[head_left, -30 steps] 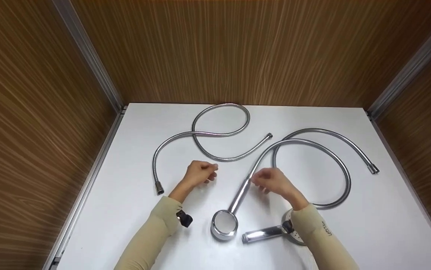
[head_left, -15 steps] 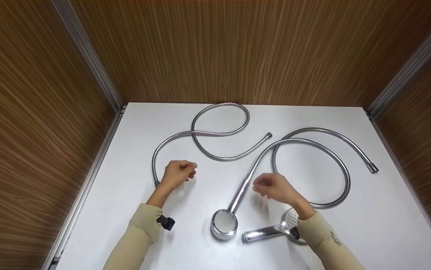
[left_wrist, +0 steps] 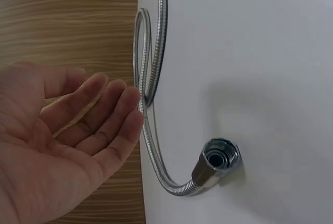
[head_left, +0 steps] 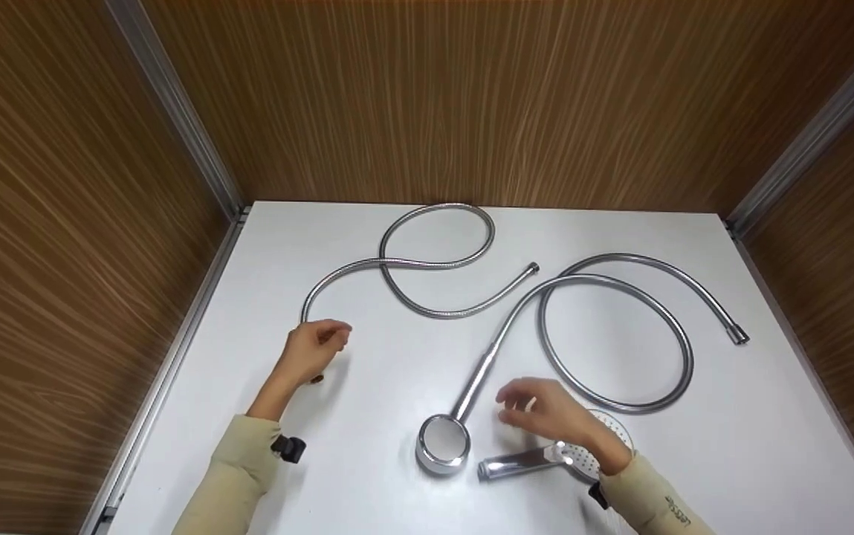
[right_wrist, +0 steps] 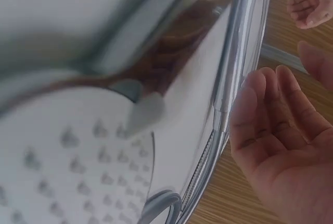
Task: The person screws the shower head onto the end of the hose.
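Observation:
My left hand (head_left: 313, 351), fingers loosely curled and holding nothing, hovers over the left end of a loose metal shower hose (head_left: 415, 264). In the left wrist view that hose's threaded end fitting (left_wrist: 208, 166) lies on the table, apart from the fingers. My right hand (head_left: 545, 409), also relaxed with nothing in it, is above a loose shower head (head_left: 519, 464) with a perforated face, which it partly covers. Left of it lies another shower head (head_left: 443, 444), its handle joined to a grey hose (head_left: 689, 357). The right wrist view shows the perforated face (right_wrist: 88, 166) close up.
Everything lies on a white table (head_left: 382, 490). A brown wood-grain panel (head_left: 427, 104) rises behind it, with more panels left and right. The grey hose's far end fitting (head_left: 739, 334) lies near the right table edge.
My left hand has moved left, away from the middle, to over the loose hose's end. The right hand has come back towards me from beside the joined handle. The hoses and shower heads stay put.

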